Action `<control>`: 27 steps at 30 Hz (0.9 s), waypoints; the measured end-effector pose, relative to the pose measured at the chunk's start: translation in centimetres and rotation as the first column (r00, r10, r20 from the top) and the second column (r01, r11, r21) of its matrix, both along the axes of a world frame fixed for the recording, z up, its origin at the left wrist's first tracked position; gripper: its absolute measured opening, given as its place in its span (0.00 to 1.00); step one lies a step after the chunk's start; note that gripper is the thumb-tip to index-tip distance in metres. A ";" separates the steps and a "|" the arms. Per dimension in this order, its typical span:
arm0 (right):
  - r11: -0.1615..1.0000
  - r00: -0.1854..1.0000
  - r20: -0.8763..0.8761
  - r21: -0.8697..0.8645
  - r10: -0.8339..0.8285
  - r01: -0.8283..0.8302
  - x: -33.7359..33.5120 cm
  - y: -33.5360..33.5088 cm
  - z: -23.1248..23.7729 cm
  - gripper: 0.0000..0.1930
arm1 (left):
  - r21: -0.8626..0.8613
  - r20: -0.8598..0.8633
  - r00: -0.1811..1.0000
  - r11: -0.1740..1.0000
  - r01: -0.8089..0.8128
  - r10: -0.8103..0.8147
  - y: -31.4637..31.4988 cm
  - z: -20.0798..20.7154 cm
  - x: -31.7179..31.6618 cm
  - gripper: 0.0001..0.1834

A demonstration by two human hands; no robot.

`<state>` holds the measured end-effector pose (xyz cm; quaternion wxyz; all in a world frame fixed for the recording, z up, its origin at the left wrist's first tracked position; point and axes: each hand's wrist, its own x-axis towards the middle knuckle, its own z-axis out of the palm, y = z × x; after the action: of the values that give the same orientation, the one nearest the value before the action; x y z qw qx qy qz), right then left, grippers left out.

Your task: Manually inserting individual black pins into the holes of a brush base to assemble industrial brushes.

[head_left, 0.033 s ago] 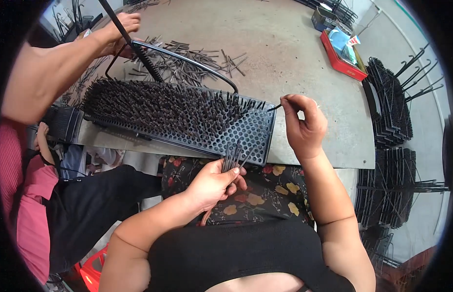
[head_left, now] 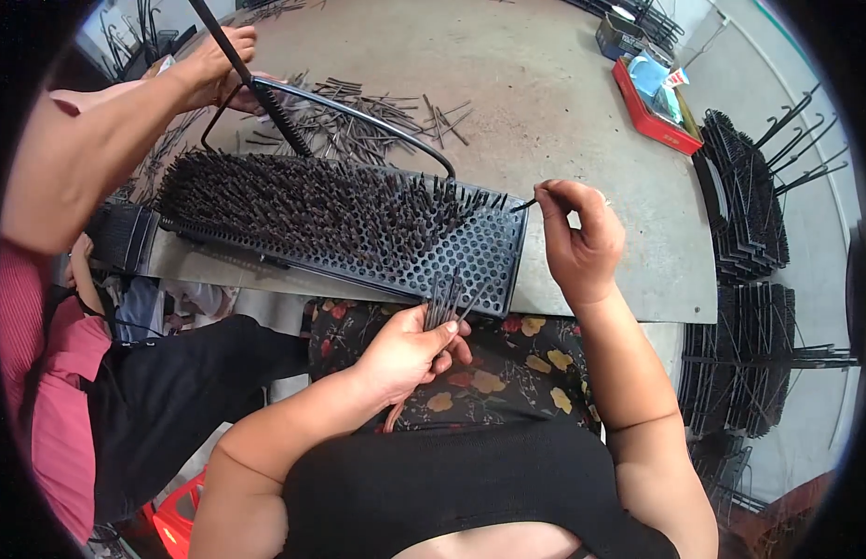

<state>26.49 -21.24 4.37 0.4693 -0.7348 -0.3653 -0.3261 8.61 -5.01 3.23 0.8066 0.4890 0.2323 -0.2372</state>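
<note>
A long perforated black metal rack (head_left: 493,270) lies along the table's near edge, its left and middle holes crowded with upright dark rods (head_left: 303,205). Bare holes show over its right end. My left hand (head_left: 419,349), just below the rack's near edge, is closed around a bundle of thin dark rods (head_left: 442,303). Off the rack's far right corner, my right hand (head_left: 584,238) pinches a single short dark rod (head_left: 524,205) between thumb and forefinger; its tip points left over the rack's edge.
Loose dark rods (head_left: 345,121) lie scattered behind the rack, near a curved metal handle (head_left: 358,114). A co-worker's hands (head_left: 230,58) are busy at the left. A red tray (head_left: 661,130) stands at the far right, and stacked black racks (head_left: 745,205) with hooks line the right side.
The co-worker's arm at the left has shifted slightly. My own hands and the rack look nearly the same as before.
</note>
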 end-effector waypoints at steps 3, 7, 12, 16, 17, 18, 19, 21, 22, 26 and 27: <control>0.997 0.997 0.074 -0.080 0.012 -0.006 0.1 0.3 0.5 0.08 | 0.006 -0.004 1.000 1.000 -0.013 0.013 -0.1 -0.2 -0.2 0.09; 0.953 0.995 0.096 -0.302 0.009 0.021 0.8 0.4 0.3 0.06 | -0.007 -0.001 1.000 1.000 -0.012 0.012 -0.1 -0.2 -0.1 0.09; 0.953 0.877 -0.479 -0.283 -0.043 -0.108 -4.2 -0.1 0.2 0.10 | -0.083 0.113 0.988 0.992 -0.097 0.106 0.1 -0.3 -0.5 0.07; 0.917 0.226 -0.930 0.202 0.290 -0.343 -7.0 -0.2 1.8 0.15 | -0.150 0.176 0.974 0.982 -0.118 0.144 -0.3 0.4 -0.5 0.08; 0.932 0.185 -0.949 0.192 0.257 -0.307 -6.3 0.2 2.3 0.14 | -0.148 0.178 0.974 0.982 -0.118 0.144 -0.3 0.4 -0.4 0.08; 0.935 0.314 -0.895 0.241 0.318 -0.259 -5.1 0.3 1.4 0.15 | -0.124 0.158 0.977 0.985 -0.123 0.142 -0.3 0.3 -0.5 0.09; 0.949 0.462 -0.829 0.258 0.315 -0.183 -4.2 0.5 1.6 0.15 | -0.104 0.139 0.981 0.987 -0.124 0.138 -0.3 0.3 -0.4 0.09; 0.971 0.826 -0.518 0.197 0.222 -0.137 -2.5 1.1 0.6 0.15 | -0.098 0.113 0.987 0.990 -0.106 0.117 -0.3 0.0 -0.5 0.09; 0.980 0.929 -0.325 0.144 0.178 -0.138 -1.7 1.4 0.3 0.15 | -0.091 0.084 0.991 0.991 -0.100 0.107 -0.2 -0.1 -0.5 0.09; 0.997 0.993 -0.096 -0.048 0.063 -0.068 -0.6 2.3 0.0 0.10 | -0.080 0.086 0.992 0.993 -0.086 0.093 -0.2 0.2 -0.5 0.09; 0.996 0.994 -0.094 -0.048 0.064 -0.068 -0.6 2.3 -0.1 0.10 | -0.068 0.086 0.993 0.994 -0.080 0.086 -0.2 0.3 -0.5 0.09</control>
<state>25.88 -18.95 4.29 0.4772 -0.7486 -0.3755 -0.2664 8.15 -5.22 3.55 0.8407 0.4626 0.2087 -0.1889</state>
